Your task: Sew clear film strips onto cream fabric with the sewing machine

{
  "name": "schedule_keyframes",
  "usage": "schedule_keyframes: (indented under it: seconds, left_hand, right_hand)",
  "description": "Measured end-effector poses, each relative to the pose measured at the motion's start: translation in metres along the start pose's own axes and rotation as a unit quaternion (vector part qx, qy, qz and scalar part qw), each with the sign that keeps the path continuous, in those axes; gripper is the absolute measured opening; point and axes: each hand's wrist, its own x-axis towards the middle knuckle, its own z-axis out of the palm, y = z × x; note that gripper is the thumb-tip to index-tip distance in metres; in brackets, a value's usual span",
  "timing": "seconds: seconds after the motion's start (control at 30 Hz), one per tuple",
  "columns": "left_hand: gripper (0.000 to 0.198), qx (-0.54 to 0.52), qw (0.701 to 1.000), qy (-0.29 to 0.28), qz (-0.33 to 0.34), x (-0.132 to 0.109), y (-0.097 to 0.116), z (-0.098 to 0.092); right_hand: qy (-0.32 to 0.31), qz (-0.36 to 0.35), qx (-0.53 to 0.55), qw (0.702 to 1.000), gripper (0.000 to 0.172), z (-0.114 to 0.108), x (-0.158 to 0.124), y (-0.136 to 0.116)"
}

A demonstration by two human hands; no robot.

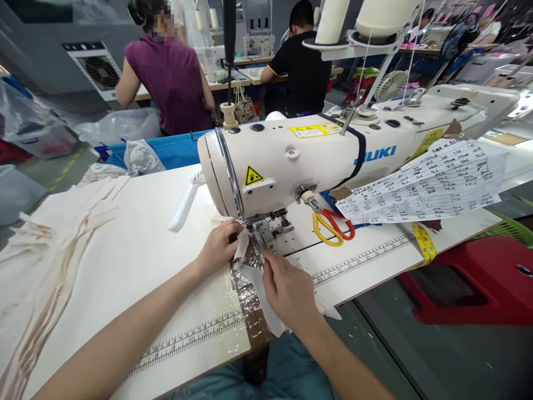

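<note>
A white sewing machine (287, 158) stands on the table, its needle area low at the left end of its head. Pale fabric (260, 286) runs from the presser foot toward the table's front edge. My left hand (222, 241) pinches the fabric just left of the foot, fingers closed. On the right, my right hand (287, 280) has its thumb and fingers closed on the cloth close to the needle area. The needle itself is too small to make out.
Scissors (328, 228) with red and yellow handles hang at the machine. Handwritten sheets (425, 186) lie to the right, above a yellow tape measure (425, 243). Layered pale fabric strips (54, 278) cover the left side. A red stool (478, 278) stands at the right; people sit ahead.
</note>
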Motion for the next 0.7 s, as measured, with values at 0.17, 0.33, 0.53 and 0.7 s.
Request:
schedule_keyframes:
  seconds: [0.17,0.33,0.53,0.7]
  left_hand:
    - [0.011,0.060,0.996,0.019,0.057,-0.003,0.000,0.001]
    - [0.017,0.177,0.967,0.010,0.181,-0.003,0.003,0.002]
    - [0.024,0.178,0.962,-0.084,0.187,-0.007,0.010,-0.007]
    - [0.032,0.211,0.957,-0.120,0.158,-0.016,0.023,-0.009]
  right_hand:
    - [-0.030,0.006,-0.031,0.999,0.031,-0.002,0.002,-0.001]
    - [-0.023,-0.007,-0.062,0.998,0.030,0.001,0.004,-0.001]
    - [0.037,-0.021,-0.064,0.997,0.027,-0.002,-0.012,-0.003]
    - [-0.032,0.033,0.114,0.992,0.014,-0.033,-0.052,0.001]
